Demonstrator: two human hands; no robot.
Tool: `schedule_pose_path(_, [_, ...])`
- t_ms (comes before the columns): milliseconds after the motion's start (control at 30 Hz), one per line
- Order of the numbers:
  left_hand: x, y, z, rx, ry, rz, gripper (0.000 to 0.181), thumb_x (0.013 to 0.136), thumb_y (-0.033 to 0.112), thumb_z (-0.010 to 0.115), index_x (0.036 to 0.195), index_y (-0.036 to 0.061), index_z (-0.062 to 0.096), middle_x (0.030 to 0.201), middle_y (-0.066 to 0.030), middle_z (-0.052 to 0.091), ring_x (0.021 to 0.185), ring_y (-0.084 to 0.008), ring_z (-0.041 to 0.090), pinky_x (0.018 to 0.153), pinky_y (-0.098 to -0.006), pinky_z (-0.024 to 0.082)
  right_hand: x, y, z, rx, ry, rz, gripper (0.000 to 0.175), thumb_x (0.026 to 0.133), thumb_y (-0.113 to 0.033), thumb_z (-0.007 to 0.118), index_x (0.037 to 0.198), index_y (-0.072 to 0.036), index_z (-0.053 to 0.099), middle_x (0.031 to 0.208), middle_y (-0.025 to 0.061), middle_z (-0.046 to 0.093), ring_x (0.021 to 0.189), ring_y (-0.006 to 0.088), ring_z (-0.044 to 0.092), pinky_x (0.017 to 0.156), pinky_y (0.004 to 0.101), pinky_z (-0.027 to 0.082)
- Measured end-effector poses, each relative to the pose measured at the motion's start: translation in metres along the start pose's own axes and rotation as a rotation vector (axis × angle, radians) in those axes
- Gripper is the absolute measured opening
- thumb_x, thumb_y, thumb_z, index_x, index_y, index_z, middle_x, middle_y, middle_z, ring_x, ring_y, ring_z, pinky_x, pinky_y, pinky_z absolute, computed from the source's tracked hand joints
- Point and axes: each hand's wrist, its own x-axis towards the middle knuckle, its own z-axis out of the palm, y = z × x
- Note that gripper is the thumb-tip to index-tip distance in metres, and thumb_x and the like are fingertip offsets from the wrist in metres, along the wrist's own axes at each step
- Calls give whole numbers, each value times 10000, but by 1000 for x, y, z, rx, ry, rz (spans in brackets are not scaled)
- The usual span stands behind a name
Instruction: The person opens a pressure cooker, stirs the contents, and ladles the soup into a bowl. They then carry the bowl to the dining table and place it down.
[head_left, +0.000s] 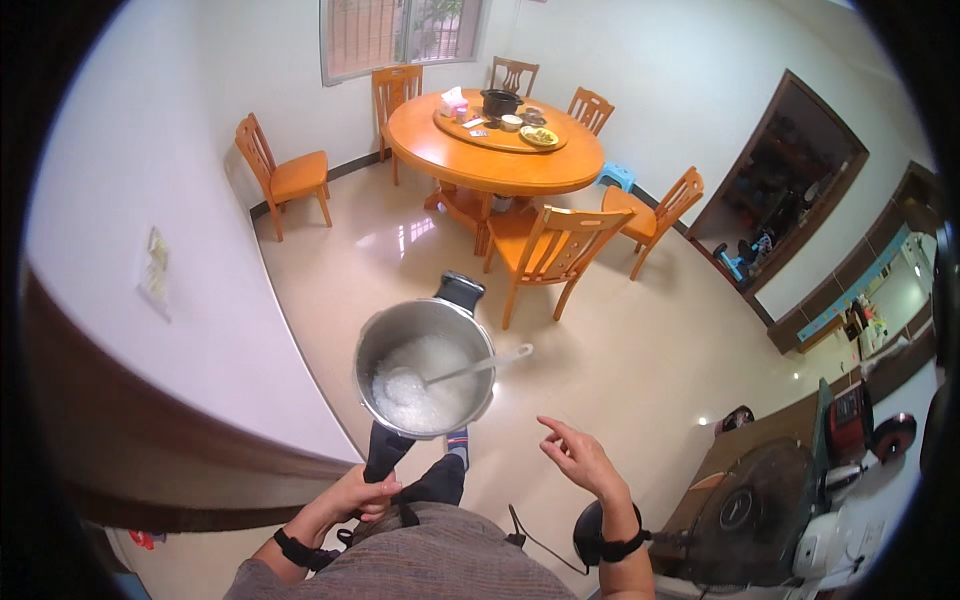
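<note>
My left hand (365, 493) is closed round the black handle of a metal pressure cooker pot (365, 337), held out over the floor without a lid. Inside the pot is a whitish, rice-like food in cloudy liquid. A ladle (480, 365) rests in it, its bowl in the food and its handle leaning over the right rim. To the right of the pot, my right hand (574, 454) is in the air with its fingers apart and slightly bent, holding nothing.
Ahead stands a round wooden table (495, 169) bearing a black pot, a plate of food and a tissue box. Several wooden chairs (574, 240) surround it. A white wall (210, 300) runs along the left. At lower right is a counter with a standing fan (739, 510) beside it.
</note>
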Motion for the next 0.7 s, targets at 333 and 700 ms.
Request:
schedule_pose_path(333, [186, 171, -40, -152, 144, 135, 259, 975, 205, 663, 870, 130, 439, 559, 58, 345, 394, -56, 306, 373, -250, 291, 195, 78, -119, 280, 50, 215, 453, 965, -186, 628, 1404, -100, 554, 945, 83, 698, 719, 135, 622, 692, 293, 528])
schedule_pose_path(700, [416, 382, -92, -121, 187, 161, 220, 1013, 194, 598, 873, 144, 436, 527, 82, 321, 386, -38, 296, 359, -236, 295, 461, 172, -186, 435, 23, 204, 450, 978, -169, 604, 1415, -86, 542, 925, 60, 690, 697, 103, 601, 668, 263, 519])
